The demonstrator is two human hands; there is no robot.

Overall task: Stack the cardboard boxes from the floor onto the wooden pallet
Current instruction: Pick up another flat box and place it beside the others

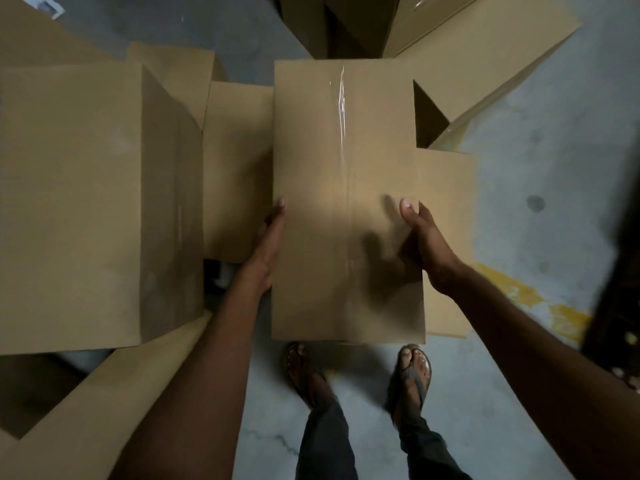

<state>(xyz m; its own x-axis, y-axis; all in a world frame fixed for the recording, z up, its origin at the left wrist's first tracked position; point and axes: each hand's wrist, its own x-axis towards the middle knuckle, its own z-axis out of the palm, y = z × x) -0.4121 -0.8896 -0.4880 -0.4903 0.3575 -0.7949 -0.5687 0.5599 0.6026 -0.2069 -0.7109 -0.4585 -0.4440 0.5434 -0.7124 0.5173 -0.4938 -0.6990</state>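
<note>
Carrying is the step in hand: one box is up off the ground and held in front of the person, while the wooden pallet is nowhere plainly in view. The grey concrete floor (519, 202) fills the right side and bears a worn yellow marking (526, 296). At the left stands the large box (69, 202), its tall side wall turned toward the middle, with more cartons (485, 46) lying at angles along the top. In the centre is the taped box (329, 150), held level between both arms, above a smaller flat carton (446, 202) that shows past its right edge. The left hand (266, 251) lies straight along the box's left wall, palm pressed in, thumb tip at the top edge; its fingers are hidden below. The right hand (426, 247) clamps the opposite wall with its thumb hooked over the top face; the other fingers cannot be seen. A strip of clear tape (341, 98) runs down the lid's seam. Two sandalled feet (414, 372) stand just under the near end. The next move likely calls for turning to find the pallet, keeping even inward pressure so the box does not slip, and stepping clear of the cartons crowding the left
</note>
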